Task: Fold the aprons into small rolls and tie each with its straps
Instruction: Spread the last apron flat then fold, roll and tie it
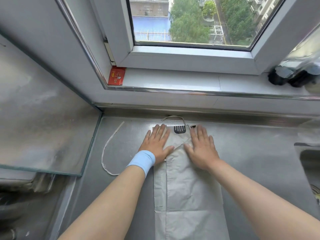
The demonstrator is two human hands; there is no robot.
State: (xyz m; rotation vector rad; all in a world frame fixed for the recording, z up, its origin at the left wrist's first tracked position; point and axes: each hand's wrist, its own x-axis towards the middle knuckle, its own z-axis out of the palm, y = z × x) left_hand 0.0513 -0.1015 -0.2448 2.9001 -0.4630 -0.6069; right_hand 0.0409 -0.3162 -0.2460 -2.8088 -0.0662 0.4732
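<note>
A beige apron (187,187) lies on the grey counter, folded lengthwise into a narrow strip that runs from the near edge to the back wall. A black spatula print shows at its far end. My left hand (156,144), with a blue wristband, presses flat on the far left part of the strip. My right hand (201,148) presses flat on the far right part. One long strap (108,144) curves loosely over the counter to the left. The neck loop (173,117) arches beyond the far end.
A glass panel (46,135) stands over the stove area on the left. A steel sink (310,168) sits at the right edge. On the window sill lie a red box (116,75) and dark bottles (292,76).
</note>
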